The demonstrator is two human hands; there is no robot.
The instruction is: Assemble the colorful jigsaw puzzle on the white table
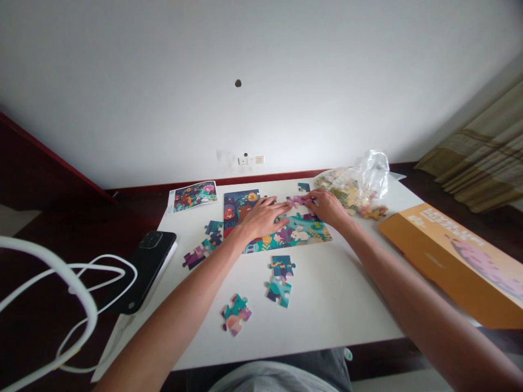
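From the head camera, the half-built puzzle lies flat at the far middle of the white table. It is a bright sheet of teal, blue and purple with a white rabbit and flowers, and its upper right part is unfilled. The left hand lies open and flat on it, fingers spread, holding nothing. The right hand has its fingertips on a purple piece at the puzzle's top edge, but whether it pinches or only presses I cannot tell (the fingers cover that side). Both hands hide much of the picture's middle. Loose pieces lie nearer. The plastic bag blurs its contents, and the orange box is cut off at the right.
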